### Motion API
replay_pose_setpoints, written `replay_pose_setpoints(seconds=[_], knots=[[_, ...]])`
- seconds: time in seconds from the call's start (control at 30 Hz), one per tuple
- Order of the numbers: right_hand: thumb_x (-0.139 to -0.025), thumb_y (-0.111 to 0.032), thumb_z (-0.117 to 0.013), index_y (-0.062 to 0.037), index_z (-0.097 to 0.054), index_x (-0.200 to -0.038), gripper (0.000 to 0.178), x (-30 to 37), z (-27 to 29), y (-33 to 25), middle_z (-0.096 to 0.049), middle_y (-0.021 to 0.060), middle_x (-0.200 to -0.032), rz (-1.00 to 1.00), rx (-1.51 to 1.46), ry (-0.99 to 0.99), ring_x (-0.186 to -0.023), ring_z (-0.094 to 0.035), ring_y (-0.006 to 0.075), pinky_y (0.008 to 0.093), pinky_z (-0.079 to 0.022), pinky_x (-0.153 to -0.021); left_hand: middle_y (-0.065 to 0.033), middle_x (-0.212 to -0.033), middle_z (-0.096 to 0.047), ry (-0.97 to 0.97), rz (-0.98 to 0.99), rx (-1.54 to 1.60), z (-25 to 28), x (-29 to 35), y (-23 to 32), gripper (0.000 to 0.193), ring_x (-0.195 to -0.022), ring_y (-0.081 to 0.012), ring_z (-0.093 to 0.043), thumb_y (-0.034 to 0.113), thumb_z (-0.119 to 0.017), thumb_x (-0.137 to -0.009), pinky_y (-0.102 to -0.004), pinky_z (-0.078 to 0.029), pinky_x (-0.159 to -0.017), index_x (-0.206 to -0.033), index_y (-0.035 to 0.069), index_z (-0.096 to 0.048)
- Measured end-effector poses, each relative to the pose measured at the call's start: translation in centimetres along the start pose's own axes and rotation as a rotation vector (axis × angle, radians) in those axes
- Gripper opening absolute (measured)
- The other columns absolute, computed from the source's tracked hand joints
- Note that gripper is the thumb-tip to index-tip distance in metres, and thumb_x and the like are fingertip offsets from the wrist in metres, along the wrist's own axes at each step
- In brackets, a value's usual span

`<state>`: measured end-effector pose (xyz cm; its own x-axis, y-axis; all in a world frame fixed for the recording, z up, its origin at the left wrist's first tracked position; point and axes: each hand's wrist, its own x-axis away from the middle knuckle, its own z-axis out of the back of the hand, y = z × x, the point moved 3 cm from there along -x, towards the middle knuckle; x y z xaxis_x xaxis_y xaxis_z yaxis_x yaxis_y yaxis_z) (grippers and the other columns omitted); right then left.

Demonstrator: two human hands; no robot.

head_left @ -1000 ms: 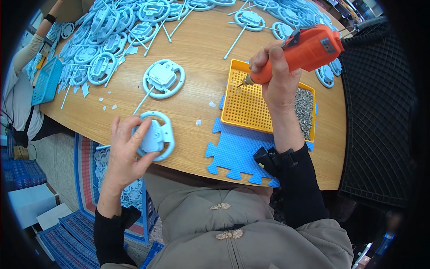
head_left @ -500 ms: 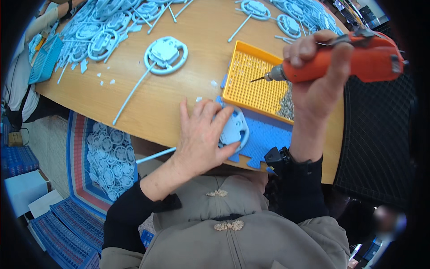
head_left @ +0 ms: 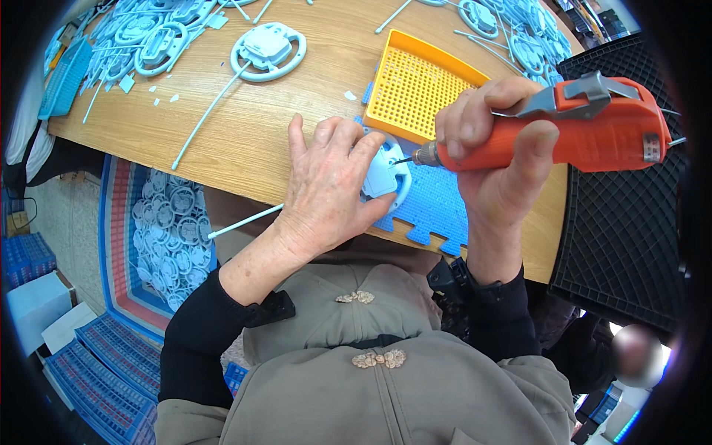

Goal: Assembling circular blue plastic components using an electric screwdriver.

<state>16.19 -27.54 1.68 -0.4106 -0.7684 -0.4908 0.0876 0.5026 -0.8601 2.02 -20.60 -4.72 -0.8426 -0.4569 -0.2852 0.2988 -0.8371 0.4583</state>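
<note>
My left hand (head_left: pixel 322 178) presses a light blue plastic wheel (head_left: pixel 380 176) onto a blue foam mat (head_left: pixel 434 204), its thumb and index finger around the wheel's near and far sides. A thin light blue rod (head_left: pixel 248 220) sticks out from under that hand to the left. My right hand (head_left: pixel 500 159) is wrapped round an orange-red electric screwdriver (head_left: pixel 586 126). The screwdriver's thin bit points left, and its tip meets the middle part of the wheel. Whether a screw sits at the tip is too small to tell.
A yellow perforated tray (head_left: pixel 400 124) stands just beyond the mat. Another wheel with a rod (head_left: pixel 268 50) lies on the wooden table (head_left: pixel 230 156). Piles of similar parts (head_left: pixel 144 37) are farther back. A black ribbed mat (head_left: pixel 619 222) borders the right. A bin of round parts (head_left: pixel 122 252) is lower left.
My right hand has brought the screwdriver from above the yellow tray down and toward me, onto the wheel. My left hand keeps its hold. The whole view has shifted slightly.
</note>
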Motion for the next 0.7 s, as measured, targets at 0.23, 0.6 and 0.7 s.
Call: replay_pose_setpoints(seconds=[0.23,0.6,0.7], knots=[[-0.09,-0.055,-0.057,-0.0083,-0.052,-0.097,0.047,-0.2,-0.3,-0.1,-0.052,0.0017,-0.068,-0.022,0.051,-0.038,-0.054,-0.05,0.0135,0.0302,-0.044,-0.054,-0.0095,-0.107,-0.05,-0.005,0.006,0.018,0.0,-0.1,0.1,0.062,-0.112,-0.0291,-0.047,0.028,-0.079,-0.063,-0.0574,-0.023,-0.102,-0.118,0.011,-0.055],[-0.091,-0.047,-0.059,-0.0067,-0.049,-0.096,0.042,-0.5,-0.9,0.7,-0.051,0.0039,-0.067,-0.071,0.049,-0.105,-0.054,-0.049,0.0144,0.0289,-0.042,-0.05,-0.009,-0.1,-0.049,0.074,-0.035,0.037,0.0,-0.3,-0.1,0.053,-0.108,-0.0279,-0.047,0.029,-0.077,-0.065,-0.0596,-0.022,-0.103,-0.109,0.008,-0.056],[-0.091,-0.048,-0.06,-0.0068,-0.051,-0.097,0.042,-1.1,-0.9,1.0,-0.051,0.0037,-0.068,-0.1,0.018,-0.17,-0.055,-0.049,0.0141,0.0287,-0.042,-0.052,-0.0104,-0.103,-0.051,0.007,-0.012,0.044,1.0,0.4,-0.6,0.058,-0.107,-0.0305,-0.05,0.027,-0.078,-0.063,-0.0567,-0.024,-0.105,-0.113,0.009,-0.057]])
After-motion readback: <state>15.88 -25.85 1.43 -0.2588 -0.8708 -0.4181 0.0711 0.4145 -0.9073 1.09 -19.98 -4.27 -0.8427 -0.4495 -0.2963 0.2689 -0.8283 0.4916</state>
